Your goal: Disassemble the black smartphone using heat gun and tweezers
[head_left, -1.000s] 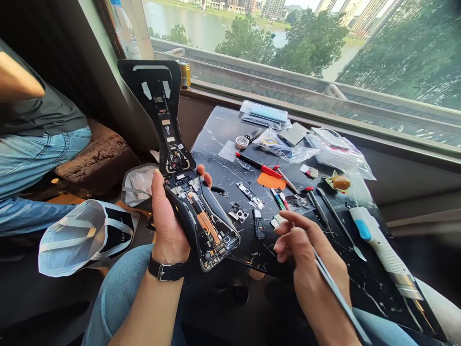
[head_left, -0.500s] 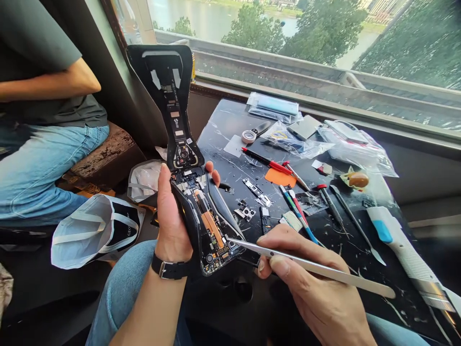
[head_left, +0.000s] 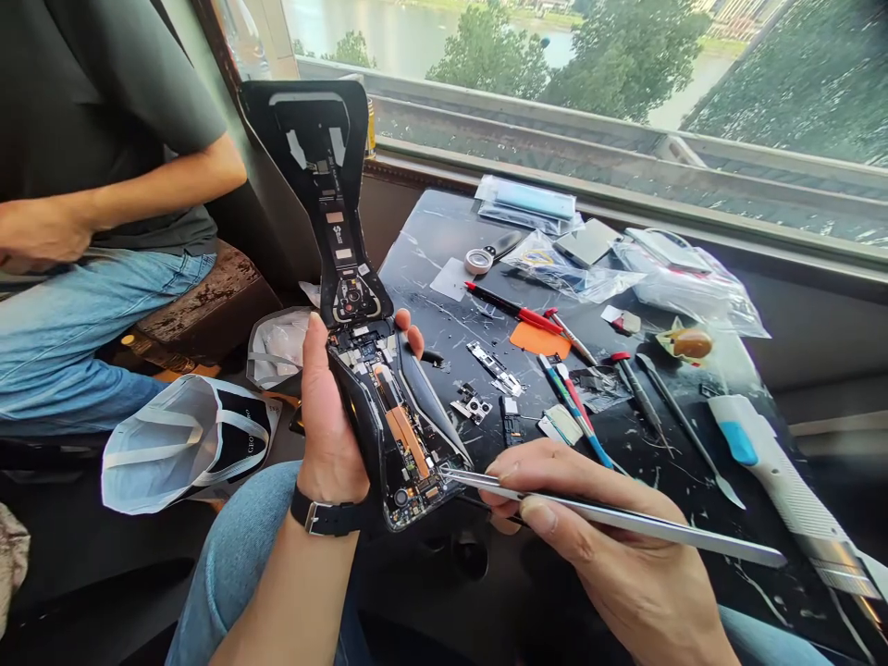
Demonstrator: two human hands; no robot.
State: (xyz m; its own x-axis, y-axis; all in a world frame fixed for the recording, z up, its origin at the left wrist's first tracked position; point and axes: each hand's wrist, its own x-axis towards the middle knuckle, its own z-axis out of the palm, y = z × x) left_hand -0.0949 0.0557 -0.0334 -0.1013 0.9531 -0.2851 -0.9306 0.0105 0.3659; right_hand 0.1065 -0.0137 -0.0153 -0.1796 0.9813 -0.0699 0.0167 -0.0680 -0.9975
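Observation:
My left hand [head_left: 331,439] is wrapped round an opened smartphone [head_left: 402,435], thumb on one side and fingertips showing at the other. Circuit boards, connectors and a copper-coloured strip lie exposed inside it. Its black back cover [head_left: 339,231] stands raised from the far end, inner side towards me. In my right hand [head_left: 610,546] is a pair of metal tweezers [head_left: 666,529], pinched between thumb and fingers. The tweezer tips are over the board near the phone's lower right corner, slightly apart; whether they grip a part I cannot tell.
On the black table [head_left: 423,240] lie a camera module [head_left: 473,407], screwdrivers [head_left: 636,398], a spudger [head_left: 690,430], an orange pick [head_left: 539,339], plastic bags [head_left: 708,287] and a white handheld tool [head_left: 783,481]. A seated person [head_left: 125,185] is at left, near a paper bag [head_left: 153,453].
The tweezers have shifted slightly, their tips now lower on the board and seen apart. The phone stays almost still. The other person's forearm has come lower and further into view.

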